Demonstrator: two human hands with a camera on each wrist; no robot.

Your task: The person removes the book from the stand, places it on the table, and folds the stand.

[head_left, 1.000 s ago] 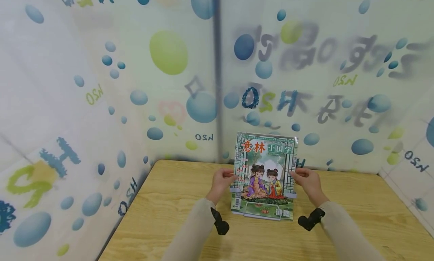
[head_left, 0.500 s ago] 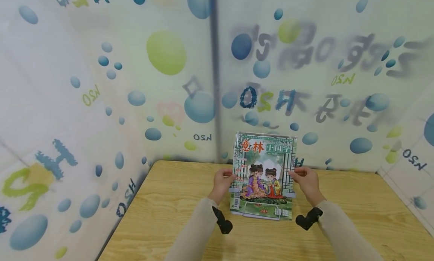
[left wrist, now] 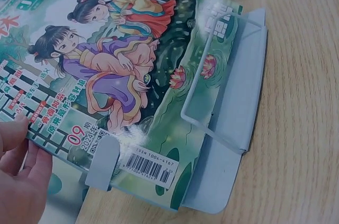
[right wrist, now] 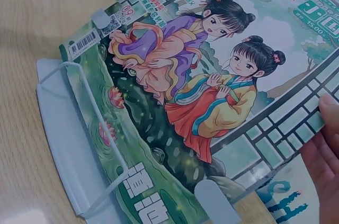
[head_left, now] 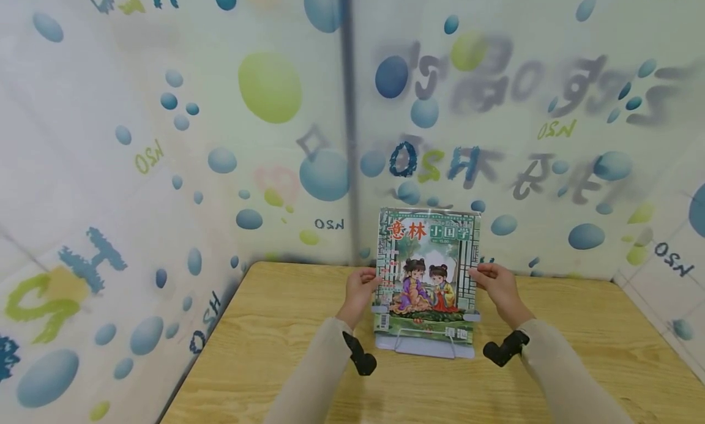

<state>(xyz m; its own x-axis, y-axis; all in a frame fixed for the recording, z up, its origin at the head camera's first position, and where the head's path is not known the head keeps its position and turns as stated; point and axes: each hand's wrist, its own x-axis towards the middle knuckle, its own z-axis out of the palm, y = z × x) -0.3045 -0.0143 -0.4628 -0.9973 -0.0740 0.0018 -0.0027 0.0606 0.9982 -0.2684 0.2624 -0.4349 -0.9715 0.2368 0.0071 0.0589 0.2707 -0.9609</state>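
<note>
A green illustrated magazine (head_left: 426,252) leans on a pale book stand (head_left: 424,347), its cover facing me. My left hand (head_left: 359,292) pinches the magazine's left edge, thumb on the cover, as the left wrist view also shows. On the opposite edge, my right hand (head_left: 500,289) pinches it at about the same height. Grey side clips (left wrist: 103,163) of the stand overlap both edges of the cover. A wire bracket (left wrist: 197,115) crosses the lower part of the cover. Below the magazine's bottom edge, a strip of the stand's ledge (right wrist: 63,144) shows.
The stand is on a wood-grain table (head_left: 275,326). Behind it and on both sides hang pale sheets (head_left: 264,167) printed with blue and green dots and lettering. Black wrist straps (head_left: 360,355) sit over the sleeves.
Both hands have raised the magazine a little on the stand. Its bottom edge is higher behind the wire bracket, and more of the pale ledge shows. The stand itself stays put.
</note>
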